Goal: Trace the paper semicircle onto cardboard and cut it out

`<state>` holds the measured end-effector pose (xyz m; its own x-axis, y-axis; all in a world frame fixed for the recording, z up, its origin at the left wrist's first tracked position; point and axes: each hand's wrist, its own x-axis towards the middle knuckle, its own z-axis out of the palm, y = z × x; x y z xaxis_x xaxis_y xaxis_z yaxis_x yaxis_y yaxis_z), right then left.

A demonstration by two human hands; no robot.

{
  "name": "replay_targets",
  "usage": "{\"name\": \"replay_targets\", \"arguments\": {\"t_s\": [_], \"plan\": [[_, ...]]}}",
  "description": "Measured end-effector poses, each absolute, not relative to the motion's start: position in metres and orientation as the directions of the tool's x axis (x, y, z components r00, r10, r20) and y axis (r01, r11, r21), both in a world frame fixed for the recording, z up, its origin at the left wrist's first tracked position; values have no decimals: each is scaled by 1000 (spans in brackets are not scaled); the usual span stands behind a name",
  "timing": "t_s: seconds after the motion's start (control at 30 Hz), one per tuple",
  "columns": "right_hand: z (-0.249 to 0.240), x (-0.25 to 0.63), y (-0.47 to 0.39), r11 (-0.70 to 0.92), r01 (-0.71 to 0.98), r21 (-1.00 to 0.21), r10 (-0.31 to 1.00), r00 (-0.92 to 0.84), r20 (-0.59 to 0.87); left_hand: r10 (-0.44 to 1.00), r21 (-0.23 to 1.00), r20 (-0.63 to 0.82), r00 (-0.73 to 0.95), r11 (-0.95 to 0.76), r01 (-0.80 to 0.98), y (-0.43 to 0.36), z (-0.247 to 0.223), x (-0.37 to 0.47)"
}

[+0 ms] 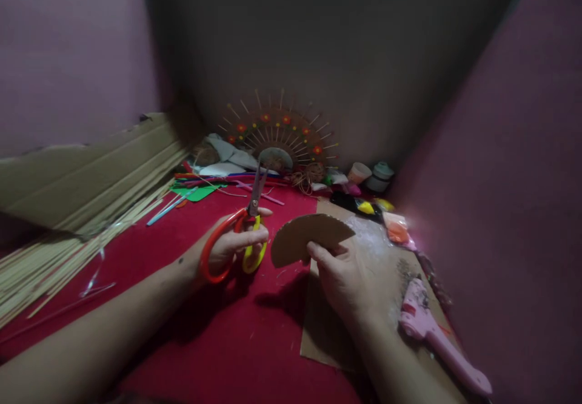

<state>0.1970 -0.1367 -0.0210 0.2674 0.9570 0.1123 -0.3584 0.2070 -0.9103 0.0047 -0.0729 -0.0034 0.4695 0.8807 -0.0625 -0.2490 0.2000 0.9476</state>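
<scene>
My left hand (231, 246) is closed around the handles of a pair of scissors (255, 201), one loop red and the other yellow. Their blades point up and away, slightly parted. Between the thumb and fingers of my right hand (341, 273) is a half-round piece of brown cardboard (300, 237), held just right of the scissors and apart from them. Beneath my right hand lies a flat cardboard sheet (327, 337) on the red tabletop (254, 343).
A pink glue gun (436, 331) rests at the right. Thin wooden sticks (91, 246) and a large cardboard panel (91, 173) lie left. A fan-shaped decoration with red flowers (277, 128) stands at the back wall, near pipe cleaners, twine (309, 176), a cup (359, 172) and small packets (396, 228).
</scene>
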Motion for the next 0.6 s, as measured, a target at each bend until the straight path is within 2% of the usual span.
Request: {"name": "replay_targets", "arguments": {"t_s": [0.27, 0.6], "plan": [[-15, 195, -137, 146, -506, -850, 981, 182, 61, 864, 959, -87, 496, 208, -194, -80, -4, 8], [-15, 199, -137, 109, -455, -884, 991, 123, 58, 853, 963, -126, 507, 227, -143, -81, -2, 7]]}}
